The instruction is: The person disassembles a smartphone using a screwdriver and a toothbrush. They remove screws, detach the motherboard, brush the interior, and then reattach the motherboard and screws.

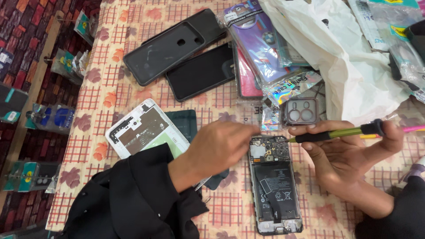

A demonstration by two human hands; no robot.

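Lying open-backed on the checked worktop [133, 88]: opened smartphone [274, 186], battery and circuit board bare, between both hands. Left hand [221, 148] at its top left corner, fingers pressed together, pinching something too small to tell. Right hand [341, 155] fingers wrapped around a green-shafted screwdriver [336, 132], tip at the board's top edge. Likely risks: tip slipping, gouging board or piercing battery; tiny screws lost on patterned cloth. White plastic bag [349, 62] slumped behind, contents hidden; clear pouches [261, 44] holding phone cases.

Opened phone [274, 186] lies on table [102, 93], between left hand [221, 148] and right hand [343, 155]. Detached back panel [144, 128] sits left of it; two phone cases [177, 44] lie behind. Plastic bag [345, 62] behind right, packaged cases [261, 40] beside it.
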